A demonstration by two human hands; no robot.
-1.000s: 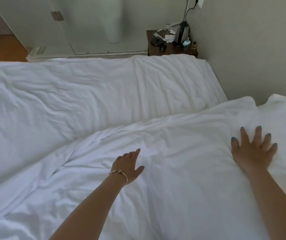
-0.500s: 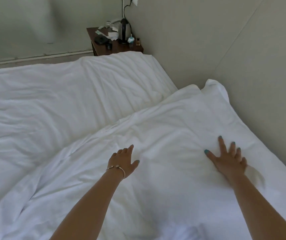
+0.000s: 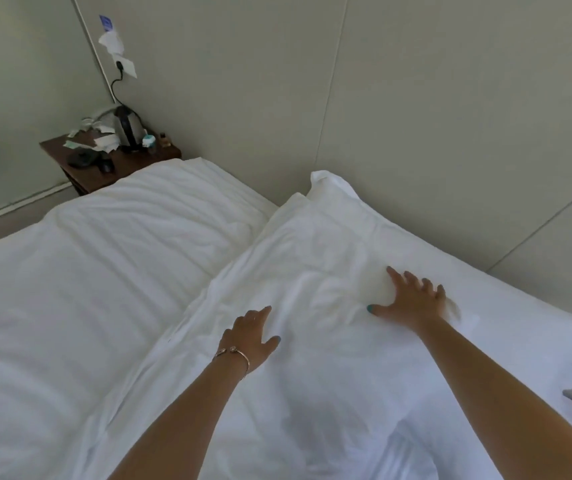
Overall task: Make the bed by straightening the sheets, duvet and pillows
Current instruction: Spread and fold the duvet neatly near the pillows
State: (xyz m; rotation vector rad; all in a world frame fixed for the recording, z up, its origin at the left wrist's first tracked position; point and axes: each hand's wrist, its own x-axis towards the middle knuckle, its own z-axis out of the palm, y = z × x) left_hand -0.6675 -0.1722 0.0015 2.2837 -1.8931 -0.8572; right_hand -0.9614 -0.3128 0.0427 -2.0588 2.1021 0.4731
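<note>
White crumpled cotton duvet lies folded back across the bed, its corner near the wall. Both hands press flat on it, likely to smooth creases: left hand near its folded edge, right hand beyond, fingers spread. Motion blurs the right fingertips; any pillows are hidden.

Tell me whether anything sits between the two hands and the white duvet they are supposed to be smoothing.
Nothing visible does. The left hand and the right hand both lie flat, fingers spread, directly on the duvet. The only clutter in view is on the bedside table in the far corner, well away from them.
</note>
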